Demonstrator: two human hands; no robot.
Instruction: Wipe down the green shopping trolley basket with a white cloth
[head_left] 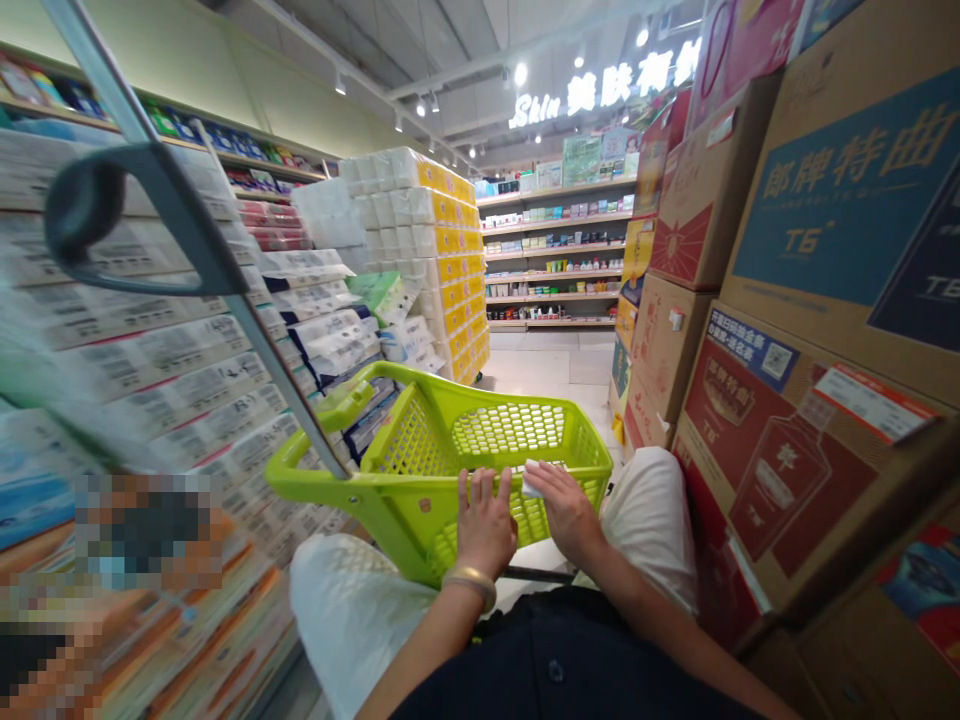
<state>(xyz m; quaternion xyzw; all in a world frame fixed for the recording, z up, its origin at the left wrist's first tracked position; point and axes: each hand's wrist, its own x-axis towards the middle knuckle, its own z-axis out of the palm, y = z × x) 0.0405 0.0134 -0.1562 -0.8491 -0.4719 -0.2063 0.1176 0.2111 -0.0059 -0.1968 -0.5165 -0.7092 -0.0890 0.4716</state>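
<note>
A lime-green plastic shopping basket (420,440) stands low in front of my knees, with a grey pull handle (187,230) rising up to the left. My left hand (484,525) grips the basket's near rim, a gold bangle on the wrist. My right hand (566,510) lies flat on the same rim, pressing a small white cloth or wipe (534,478) under its fingers. The basket's mesh floor shows nothing inside.
Stacked packs of tissue (150,370) line the left. Cardboard liquor cartons (810,330) tower close on the right. Toilet-paper bales with yellow labels (427,250) stand ahead left. The aisle floor (547,370) leads to shelves (559,260) at the back.
</note>
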